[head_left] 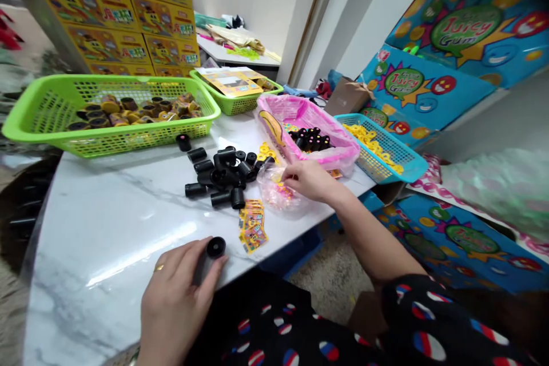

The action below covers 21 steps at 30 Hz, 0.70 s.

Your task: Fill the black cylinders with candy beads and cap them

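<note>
My left hand (180, 286) grips a small black plastic cup (215, 247) between thumb and fingers near the table's front edge, its round end facing up. Over a clear plastic bag (278, 197) of small pink and yellow pieces, my right hand (306, 180) has its fingertips pinched together; what they hold, if anything, is hidden. Several more black cups (225, 168) lie in a loose pile, most on their sides. Printed yellow stickers (253, 226) are fanned between my hands. Yellow plastic rings (266, 151) lie behind the bag.
A pink lined basket (343, 155) holds black cups and colourful bits. Beside it, a blue basket (412, 168) contains yellow parts. A green basket (141, 140) of wrapped cups stands back left, a smaller green basket (238, 106) behind. Yellow cartons (167, 20) and blue cartons (429, 88) are stacked around.
</note>
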Available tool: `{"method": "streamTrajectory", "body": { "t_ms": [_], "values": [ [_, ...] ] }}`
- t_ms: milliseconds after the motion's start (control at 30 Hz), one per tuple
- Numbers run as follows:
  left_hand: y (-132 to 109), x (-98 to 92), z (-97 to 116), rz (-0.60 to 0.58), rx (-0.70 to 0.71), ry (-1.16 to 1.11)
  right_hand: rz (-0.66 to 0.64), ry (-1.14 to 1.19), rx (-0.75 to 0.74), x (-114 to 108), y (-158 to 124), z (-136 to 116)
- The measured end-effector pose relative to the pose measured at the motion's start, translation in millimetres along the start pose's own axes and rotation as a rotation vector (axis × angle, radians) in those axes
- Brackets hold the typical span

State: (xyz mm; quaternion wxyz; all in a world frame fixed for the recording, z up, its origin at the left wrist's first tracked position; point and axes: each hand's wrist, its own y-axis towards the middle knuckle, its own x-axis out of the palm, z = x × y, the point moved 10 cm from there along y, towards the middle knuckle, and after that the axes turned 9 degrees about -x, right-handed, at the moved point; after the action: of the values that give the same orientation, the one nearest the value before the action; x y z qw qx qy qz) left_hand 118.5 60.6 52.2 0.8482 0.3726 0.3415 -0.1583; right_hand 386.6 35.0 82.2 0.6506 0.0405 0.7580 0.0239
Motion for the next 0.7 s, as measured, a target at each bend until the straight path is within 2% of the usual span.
{"method": "streamTrajectory", "body": {
  "t_ms": [100,267,367,500,567,700],
  "values": [
    [0.5,2.0,0.3,-0.016,-0.005,0.016,-0.126,0.039,-0.073,23.7,-4.8,5.9],
    [-0.5,-1.1,-1.6,-0.031,-0.078,-0.031,-0.117,0.060,-0.143,34.7,-3.6,-4.7],
    [0.6,-2.7,-1.5,-0.061,-0.131,-0.091,0.003,0.061,-0.130,22.1,-7.5,-5.2],
    [2.8,-0.7,0.8,-0.111,-0.148,-0.126,0.235,0.128,0.025,-2.2,-18.9,4.4],
    [2.5,0.0,0.5,-0.115,-0.142,-0.121,0.203,0.178,0.057,0.3,-19.8,5.0],
    [0.2,1.3,-2.3,-0.097,-0.107,-0.111,0.026,0.208,0.084,13.2,-12.7,13.4]
  ]
}}
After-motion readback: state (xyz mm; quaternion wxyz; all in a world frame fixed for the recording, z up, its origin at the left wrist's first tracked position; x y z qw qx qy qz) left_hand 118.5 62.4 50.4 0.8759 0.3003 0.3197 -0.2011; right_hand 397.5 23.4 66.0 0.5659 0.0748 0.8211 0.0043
